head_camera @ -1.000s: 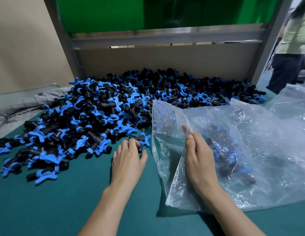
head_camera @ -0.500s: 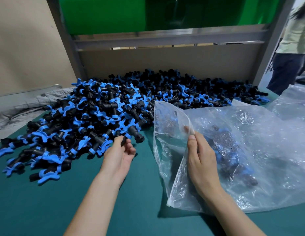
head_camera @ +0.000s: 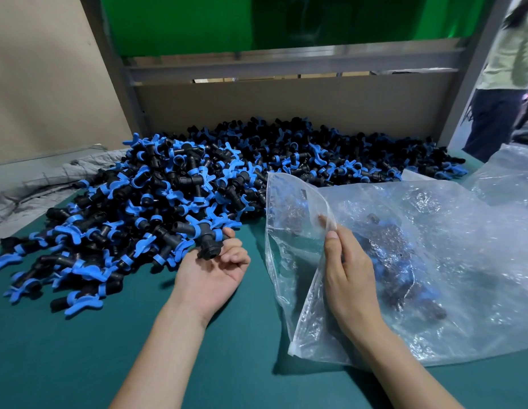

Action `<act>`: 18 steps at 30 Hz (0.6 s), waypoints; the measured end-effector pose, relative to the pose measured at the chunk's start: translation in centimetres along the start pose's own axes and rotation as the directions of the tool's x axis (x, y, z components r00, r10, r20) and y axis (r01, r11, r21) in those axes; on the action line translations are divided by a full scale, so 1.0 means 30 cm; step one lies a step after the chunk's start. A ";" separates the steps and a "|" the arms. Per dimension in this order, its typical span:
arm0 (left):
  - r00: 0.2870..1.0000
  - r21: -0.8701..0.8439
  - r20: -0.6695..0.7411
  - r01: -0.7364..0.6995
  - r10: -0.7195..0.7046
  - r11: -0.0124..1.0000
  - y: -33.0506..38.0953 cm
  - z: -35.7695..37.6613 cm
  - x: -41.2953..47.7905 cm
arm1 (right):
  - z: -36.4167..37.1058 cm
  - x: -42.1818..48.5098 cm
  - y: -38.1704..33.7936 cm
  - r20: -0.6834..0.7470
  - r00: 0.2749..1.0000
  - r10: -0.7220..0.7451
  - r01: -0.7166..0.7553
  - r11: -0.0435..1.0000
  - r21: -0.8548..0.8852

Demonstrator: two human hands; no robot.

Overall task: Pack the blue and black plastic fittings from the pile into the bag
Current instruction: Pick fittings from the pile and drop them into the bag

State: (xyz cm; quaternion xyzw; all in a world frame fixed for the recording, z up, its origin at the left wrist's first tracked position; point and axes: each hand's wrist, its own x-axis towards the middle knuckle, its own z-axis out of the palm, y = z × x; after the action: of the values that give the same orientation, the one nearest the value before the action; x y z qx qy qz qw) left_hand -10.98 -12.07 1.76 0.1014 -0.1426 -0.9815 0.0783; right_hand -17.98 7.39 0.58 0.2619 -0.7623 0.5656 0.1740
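One fitting [head_camera: 208, 242] is in the left hand [head_camera: 211, 273], which lies palm up at the near edge of the pile [head_camera: 183, 187]. Its fingers are curled round the black T-shaped body, with a blue collar showing above them. The right hand [head_camera: 350, 281] pinches the upper lip of the bag [head_camera: 451, 290] between thumb and fingers and holds the mouth raised, opening toward 9 o'clock. Several packed fittings [head_camera: 395, 261] lie inside the bag, at 3 o'clock from the right hand.

Handling. The fittings appear to be rigid moulded plastic, light, and unlikely to suffer from a short drop. The blue winged parts probably hook into neighbouring pieces, so one lifted from the heap may drag others along. Take hold on the black barrel, not on a wing. The bag film looks thin, limp and slick. Expect the mouth to collapse if the lip is released, so hold the lip throughout insertion.

Clearance. The path from the left hand to the bag mouth runs toward 3 o'clock across the green table [head_camera: 79, 364], with nothing between. The pile spreads from 9 to 1 o'clock of the view and runs just behind the bag's far edge. A cardboard back wall [head_camera: 286, 104] closes the far side. A grey cloth [head_camera: 35, 187] lies at 9 o'clock, a second bag [head_camera: 510, 172] at 2 o'clock, and a standing person [head_camera: 505, 84] beyond it.
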 end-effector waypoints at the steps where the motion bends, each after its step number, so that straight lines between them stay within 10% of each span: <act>1: 1.000 0.005 -0.003 -0.001 0.001 1.000 0.000 0.000 0.001 | 0.000 -0.001 0.002 0.001 1.000 0.003 -0.003 1.000 0.004; 10: 0.856 0.552 -0.146 -0.346 0.496 0.759 -0.028 0.000 0.048 | 0.001 -0.003 -0.006 -0.006 1.000 0.009 -0.009 1.000 0.026; 18: 0.875 0.796 0.047 -0.324 0.481 0.511 -0.124 0.058 0.007 | -0.005 -0.003 -0.020 -0.062 0.998 -0.026 0.028 0.999 0.018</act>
State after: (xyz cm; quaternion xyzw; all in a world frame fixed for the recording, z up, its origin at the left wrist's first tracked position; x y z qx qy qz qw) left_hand -12.03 -8.12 2.26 0.1774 -0.5677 -0.7590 0.2649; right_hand -17.55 7.43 1.02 0.2564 -0.7475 0.5784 0.2026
